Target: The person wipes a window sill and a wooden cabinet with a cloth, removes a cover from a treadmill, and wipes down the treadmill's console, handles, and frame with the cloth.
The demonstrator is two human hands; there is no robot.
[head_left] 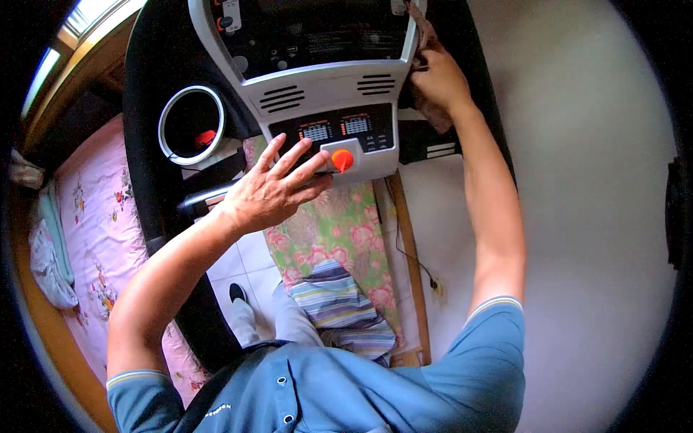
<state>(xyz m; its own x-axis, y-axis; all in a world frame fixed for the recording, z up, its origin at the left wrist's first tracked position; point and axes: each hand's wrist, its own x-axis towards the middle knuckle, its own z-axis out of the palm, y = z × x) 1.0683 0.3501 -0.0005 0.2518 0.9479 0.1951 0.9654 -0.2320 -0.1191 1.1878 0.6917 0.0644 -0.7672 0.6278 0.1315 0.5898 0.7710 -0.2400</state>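
Observation:
A grey and black treadmill console (325,90) stands in front of me, with an orange-red knob-like piece (342,160) on its lower part. My left hand (271,186) lies with fingers spread on the console's lower left corner, just left of that piece, holding nothing. At the console's right edge, my right hand (442,81) is closed around a brownish cloth (434,115). Part of the cloth hangs below the hand, and part reaches up along the frame. The fingertips of the right hand are partly hidden.
Left of the console is a white-rimmed round object (164,124) with something red inside. A pink floral bedspread (97,206) lies further left. Below are a green floral covering (364,227), a striped cloth (339,303) and a thin cable (410,252). A white wall (577,216) rises on the right.

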